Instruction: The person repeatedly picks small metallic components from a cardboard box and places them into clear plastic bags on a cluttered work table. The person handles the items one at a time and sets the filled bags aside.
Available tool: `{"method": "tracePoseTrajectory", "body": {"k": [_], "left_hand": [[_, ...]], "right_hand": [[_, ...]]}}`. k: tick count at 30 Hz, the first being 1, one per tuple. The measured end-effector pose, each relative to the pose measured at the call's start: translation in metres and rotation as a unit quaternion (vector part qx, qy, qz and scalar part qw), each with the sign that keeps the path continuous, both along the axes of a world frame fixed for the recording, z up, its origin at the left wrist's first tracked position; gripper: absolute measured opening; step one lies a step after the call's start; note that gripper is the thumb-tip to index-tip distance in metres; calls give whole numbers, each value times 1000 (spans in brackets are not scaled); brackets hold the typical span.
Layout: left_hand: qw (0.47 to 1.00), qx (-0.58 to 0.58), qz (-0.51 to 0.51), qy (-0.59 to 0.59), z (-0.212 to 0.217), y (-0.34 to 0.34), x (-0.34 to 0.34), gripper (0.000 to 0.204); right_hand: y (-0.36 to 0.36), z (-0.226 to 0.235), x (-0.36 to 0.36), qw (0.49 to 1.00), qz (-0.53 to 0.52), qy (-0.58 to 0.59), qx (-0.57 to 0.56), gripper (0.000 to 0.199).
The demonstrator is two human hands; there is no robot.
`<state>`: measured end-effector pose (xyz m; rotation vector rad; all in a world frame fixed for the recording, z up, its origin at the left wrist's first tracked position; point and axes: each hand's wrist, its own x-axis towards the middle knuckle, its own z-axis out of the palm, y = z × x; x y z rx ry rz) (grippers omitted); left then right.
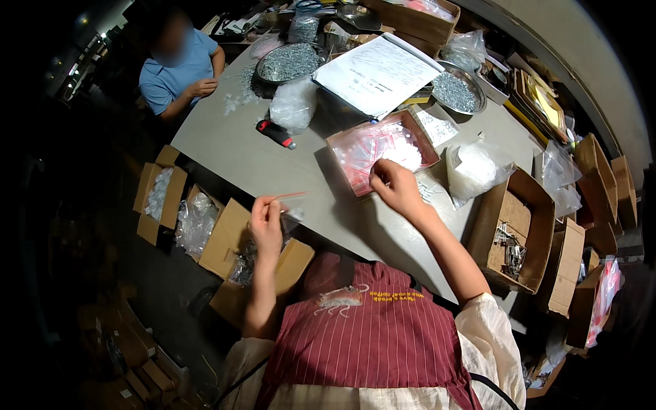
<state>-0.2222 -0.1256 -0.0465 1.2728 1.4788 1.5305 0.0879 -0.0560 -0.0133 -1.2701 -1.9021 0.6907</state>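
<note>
My left hand [266, 222] pinches a small clear zip bag [294, 213] with a red strip along its top, held over the table's near edge. My right hand [395, 184] hovers at the near right side of a shallow cardboard box [432, 148]. Its fingers are curled together, and whatever they grip, if anything, is hidden. Inside the box lie red-edged clear zip bags [365, 154] and a heap of small white pieces [408, 156]. Several small thin pieces [428, 190] lie on the table just right of my right hand.
A clipboard with papers [379, 72] leans behind the box, between two bowls of metal parts [290, 63] [456, 92]. A red and black cutter [276, 134] lies left. A cardboard box of metal pieces [531, 205] stands right; open cartons [229, 236] sit below the left edge. Another person [179, 75] sits far left.
</note>
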Motion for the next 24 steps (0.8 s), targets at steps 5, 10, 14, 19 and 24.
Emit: {"method": "tracePoseTrajectory", "body": {"k": [5, 10, 14, 19, 24], "left_hand": [[909, -153, 47, 385, -79, -40, -68, 31], [917, -234, -12, 323, -103, -60, -72, 28], [945, -143, -32, 291, -63, -29, -38, 24], [936, 41, -79, 341, 27, 13, 43, 40], [896, 172, -209, 352, 84, 39, 121, 47]], "right_hand": [[76, -50, -1, 980, -94, -174, 38, 35], [108, -84, -1, 968, -49, -247, 20, 29], [97, -67, 16, 991, -14, -123, 57, 27], [30, 6, 28, 983, -23, -130, 127, 30], [-27, 41, 42, 942, 82, -204, 253, 33]]}}
